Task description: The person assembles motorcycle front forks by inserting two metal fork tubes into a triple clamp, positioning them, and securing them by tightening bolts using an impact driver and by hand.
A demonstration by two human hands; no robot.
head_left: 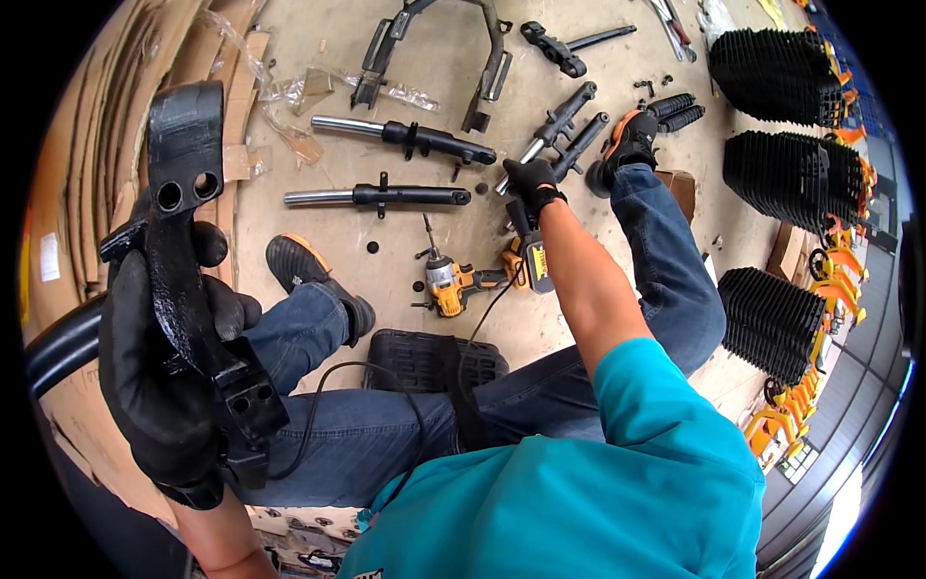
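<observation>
My left hand (159, 357), in a black glove, is raised close to the camera with its fingers wrapped around a black fork clamp (183, 270). Two round holes show in the clamp's upper end, and a thick black stem runs out to the left. Farther off, my gloved right hand (532, 180) closes over the silver tube of a fork leg (552, 128) on the floor. Another fork leg (584, 145) lies right beside it. Two more, an upper fork leg (405, 138) and a lower fork leg (381, 195), rest to the left.
A yellow cordless impact driver (451, 288) lies between my feet. Beyond are a black frame (439, 19), another fork clamp (555, 48) and black shock absorbers (672, 111). Cardboard sheets (96, 164) stand at left; black stacked parts (772, 77) line the right.
</observation>
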